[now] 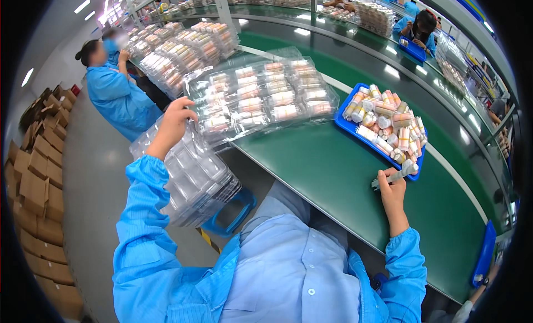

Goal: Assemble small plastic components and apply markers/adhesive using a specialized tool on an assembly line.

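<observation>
Clear plastic trays (191, 173), empty and stacked at the near left beside the green table (344, 178), are touched at their far edge by the left hand (176, 123), fingers curled around it. A small white tube (395, 176) is gripped by the closed right hand (393, 194), just near the blue tray (350, 126) heaped with tubes. Filled clear trays (261, 98) are seen farther left.
</observation>
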A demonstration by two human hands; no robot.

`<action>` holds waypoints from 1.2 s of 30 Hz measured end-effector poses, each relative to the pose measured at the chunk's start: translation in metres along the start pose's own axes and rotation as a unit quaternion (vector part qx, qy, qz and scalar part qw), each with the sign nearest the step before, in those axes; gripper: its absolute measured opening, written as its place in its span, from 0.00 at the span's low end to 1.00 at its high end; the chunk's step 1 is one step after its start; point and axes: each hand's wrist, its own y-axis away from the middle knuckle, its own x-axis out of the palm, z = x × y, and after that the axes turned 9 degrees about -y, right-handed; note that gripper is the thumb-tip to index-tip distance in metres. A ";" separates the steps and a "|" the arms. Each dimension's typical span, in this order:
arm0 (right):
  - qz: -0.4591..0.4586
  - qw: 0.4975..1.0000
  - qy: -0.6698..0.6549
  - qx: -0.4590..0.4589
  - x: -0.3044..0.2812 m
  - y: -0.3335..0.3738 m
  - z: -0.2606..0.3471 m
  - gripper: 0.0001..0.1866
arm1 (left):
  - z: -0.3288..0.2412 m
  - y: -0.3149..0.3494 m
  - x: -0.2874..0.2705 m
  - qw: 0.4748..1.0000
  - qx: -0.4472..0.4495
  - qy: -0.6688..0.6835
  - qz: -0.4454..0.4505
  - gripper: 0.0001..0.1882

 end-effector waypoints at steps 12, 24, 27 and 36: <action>0.009 1.000 0.016 -0.005 0.000 0.001 0.005 0.11 | 0.001 -0.032 0.045 0.841 -0.374 0.381 -0.086 0.23; 0.009 0.999 0.035 -0.010 0.001 0.000 0.009 0.10 | 0.063 -0.062 0.093 0.855 -0.402 0.328 0.001 0.24; 0.012 0.999 0.036 -0.004 0.000 0.000 0.010 0.10 | 0.063 -0.061 0.099 0.858 -0.403 0.318 -0.003 0.24; 0.005 0.998 0.060 -0.020 0.000 -0.004 0.004 0.12 | -0.061 -0.121 0.038 0.966 -0.122 -0.081 -0.215 0.18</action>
